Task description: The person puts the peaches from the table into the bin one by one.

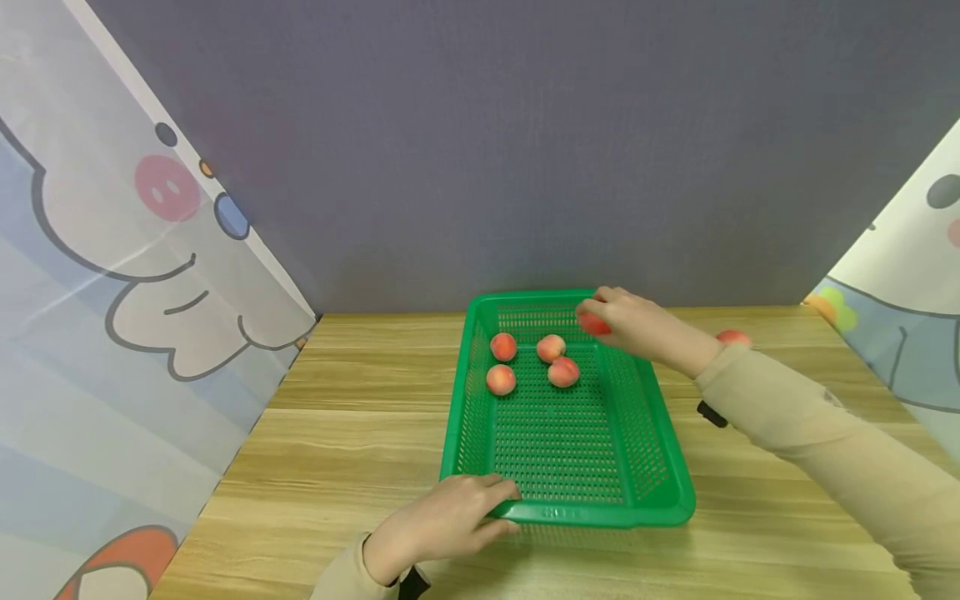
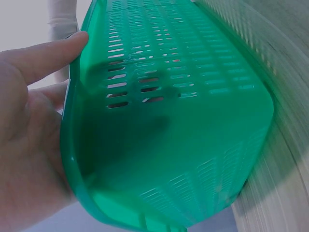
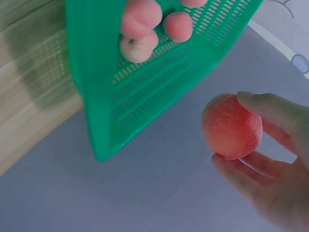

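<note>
A green plastic basket [image 1: 577, 513] with slotted walls stands on the wooden table. Several peaches [image 1: 563, 372] lie in its far half. My left hand [image 1: 442, 521] grips the near rim toward its left corner; the left wrist view shows the thumb on one side of the rim [image 2: 70, 150] and other fingers beyond it. Above the basket's far right corner, my right hand [image 1: 637, 323] holds a red peach [image 3: 231, 128] between thumb and fingertips. In the right wrist view that peach is apart from the basket wall.
Another peach [image 1: 733, 337] is on the table right of the basket, partly hidden by my right sleeve [image 1: 817, 417]. A grey panel [image 1: 525, 167] rises behind the table [image 1: 360, 433]. Cartoon-printed sheets [image 1: 112, 292] hang at both sides.
</note>
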Demonstrator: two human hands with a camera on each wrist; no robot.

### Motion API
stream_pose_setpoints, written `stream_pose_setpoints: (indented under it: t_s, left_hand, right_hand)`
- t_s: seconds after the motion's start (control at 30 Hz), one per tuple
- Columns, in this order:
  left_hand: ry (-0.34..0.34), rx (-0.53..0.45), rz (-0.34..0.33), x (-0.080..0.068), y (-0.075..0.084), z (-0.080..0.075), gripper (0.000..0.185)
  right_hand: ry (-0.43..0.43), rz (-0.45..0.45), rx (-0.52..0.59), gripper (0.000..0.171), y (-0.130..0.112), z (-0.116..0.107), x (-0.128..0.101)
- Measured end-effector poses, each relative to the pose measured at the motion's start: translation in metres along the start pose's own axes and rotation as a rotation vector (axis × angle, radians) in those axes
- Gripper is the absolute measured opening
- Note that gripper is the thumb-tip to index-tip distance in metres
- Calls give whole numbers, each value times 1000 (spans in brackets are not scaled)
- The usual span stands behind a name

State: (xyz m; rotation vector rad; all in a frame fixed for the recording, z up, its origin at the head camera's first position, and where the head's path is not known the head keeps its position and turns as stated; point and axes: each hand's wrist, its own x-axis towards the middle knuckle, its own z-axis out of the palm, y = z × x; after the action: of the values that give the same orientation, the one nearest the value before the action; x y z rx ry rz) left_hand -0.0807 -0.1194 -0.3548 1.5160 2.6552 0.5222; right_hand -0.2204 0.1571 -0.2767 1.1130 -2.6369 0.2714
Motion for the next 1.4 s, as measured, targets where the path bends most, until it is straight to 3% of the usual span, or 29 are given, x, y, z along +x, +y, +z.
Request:
stream_pose_setpoints:
  t_s: [0.77, 1.0, 1.4]
  left_hand:
    - [-3, 8, -7, 0, 0, -1, 19]
    - [-5, 11, -6, -1, 0, -1, 19]
    - [4, 23, -1, -1, 1, -1, 20]
  right_hand:
    - [-104, 29, 124, 35, -42, 18, 29]
    - [-135, 37, 116, 38, -54, 25, 33]
    - [-76, -67, 116, 33, -65, 40, 36]
